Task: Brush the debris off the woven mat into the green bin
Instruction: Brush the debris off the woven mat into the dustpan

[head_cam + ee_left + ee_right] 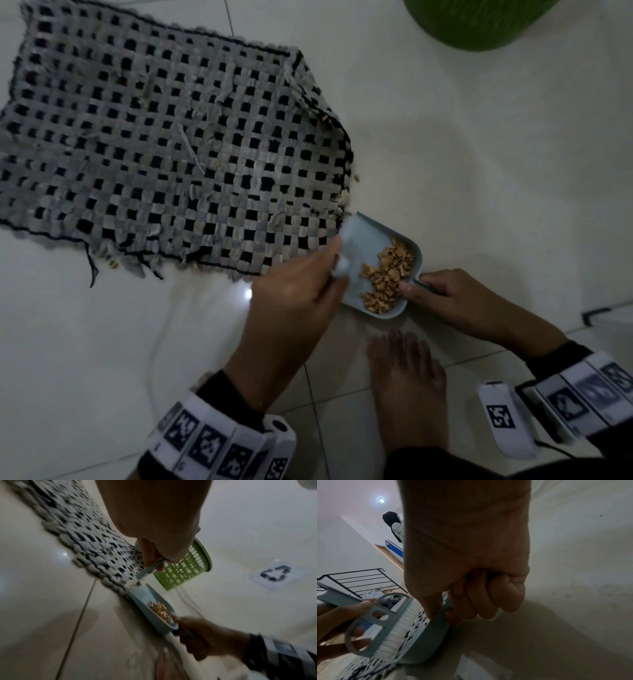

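**Head view: brush and dustpan meet at the corner of the mat**

Your right hand [452,301] is wrapped around the handle of the pale blue dustpan [368,240], fingers curled tight in the right wrist view, thumb lying along the pan's rear edge. Your left hand [291,298] is clamped on the handle of the small blue brush [388,626], whose white bristles hang over the open mouth of the pan (the head view hides most of the brush behind your knuckles).

A heap of tan debris [385,274] lies inside the dustpan, piled toward the handle end, close to your right thumb. The pan rests on the white tiled floor [479,154], its open lip touching the near right corner of the grey-and-black woven mat [164,137]. A few stray crumbs [357,177] sit at the mat's right edge, and one more lies off its near edge by the fringe.

The green bin [479,20], a slotted plastic basket, stands on the floor well beyond the pan, partly cut off by the top of the head view; the left wrist view shows it lying past the mat's far corner. Your bare foot [407,387] is planted just behind the dustpan, between your two wrists. A printed recycling sign [274,574] lies flat on the floor to the bin's side.
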